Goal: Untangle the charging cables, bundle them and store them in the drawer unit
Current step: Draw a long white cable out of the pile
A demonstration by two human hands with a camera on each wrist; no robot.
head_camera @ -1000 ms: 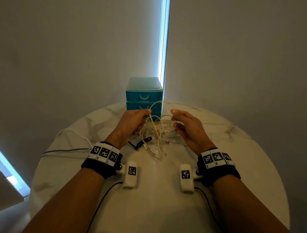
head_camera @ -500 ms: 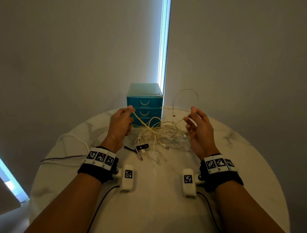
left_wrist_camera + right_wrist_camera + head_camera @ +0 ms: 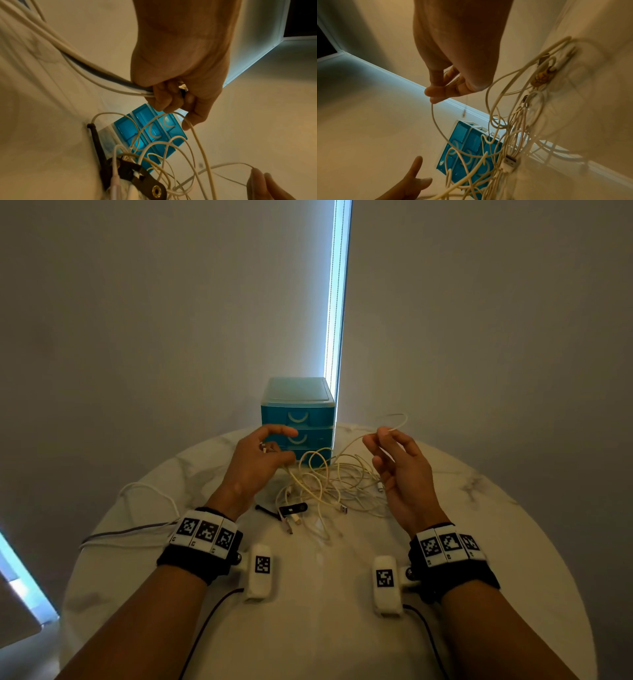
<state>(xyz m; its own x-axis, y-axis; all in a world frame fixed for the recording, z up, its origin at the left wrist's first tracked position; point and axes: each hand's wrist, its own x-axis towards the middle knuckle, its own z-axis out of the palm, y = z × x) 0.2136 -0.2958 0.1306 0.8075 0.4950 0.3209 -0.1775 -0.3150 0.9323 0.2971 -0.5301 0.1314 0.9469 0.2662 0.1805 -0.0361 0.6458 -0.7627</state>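
Observation:
A tangle of cream charging cables [image 3: 329, 484] lies on the round marble table [image 3: 325, 628] in front of a blue three-drawer unit [image 3: 296, 409], whose drawers are all closed. My left hand [image 3: 279, 443] hovers before the drawers with its fingers curled round a cable's connector end [image 3: 182, 86]; that cable runs off the thumb down into the tangle [image 3: 163, 162]. My right hand [image 3: 380, 436] is raised at the tangle's right. Its thumb and forefinger [image 3: 435, 93] pinch a thin white cable that arcs in a small loop [image 3: 399, 419] above the hand.
A black strap [image 3: 293, 509] and a thin black tie [image 3: 265, 510] lie just nearer than the tangle. White and grey leads [image 3: 137, 529] trail over the table's left edge. The drawer unit stands against the wall, beside a bright window strip [image 3: 337, 302].
My hands have drawn apart out of the tangle, each keeping hold of a cable. The tall loop above my right hand has shrunk and dropped lower. The strand from my left hand has slackened.

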